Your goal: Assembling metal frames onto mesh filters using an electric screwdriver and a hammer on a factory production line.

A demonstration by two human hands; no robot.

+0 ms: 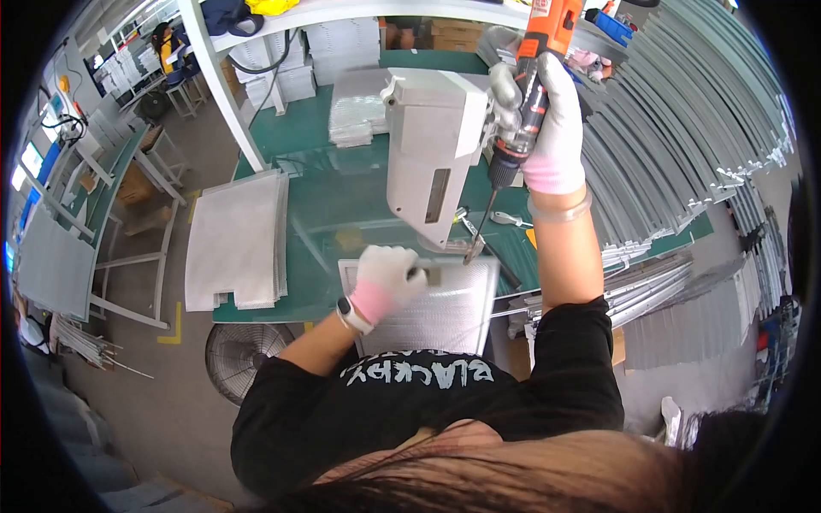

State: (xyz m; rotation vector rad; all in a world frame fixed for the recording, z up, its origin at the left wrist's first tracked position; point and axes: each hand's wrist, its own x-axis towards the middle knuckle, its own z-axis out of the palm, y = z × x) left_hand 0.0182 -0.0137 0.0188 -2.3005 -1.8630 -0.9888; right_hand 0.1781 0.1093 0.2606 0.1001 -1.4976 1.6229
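Observation:
My right hand (554, 128), in a white and pink glove, is wrapped round an orange and black cordless drill (534, 81). The drill's long bit (486, 218) points down toward me, its tip close to the lower end of a pale grey machine housing (428, 162) with a dark slot. My left hand (386, 278), gloved the same way, is closed over the upper part of a framed silver mesh panel (445, 312) at the table's near edge. What its curled fingers hold, if anything, is too small to make out.
Stacked mesh sheets (239, 239) lie at the left of the green table (316, 205). A hammer-like tool (496, 256) and a wrench (510, 220) lie near the housing. Many grey frames (693, 128) are stacked at right. A floor fan (244, 355) stands below left.

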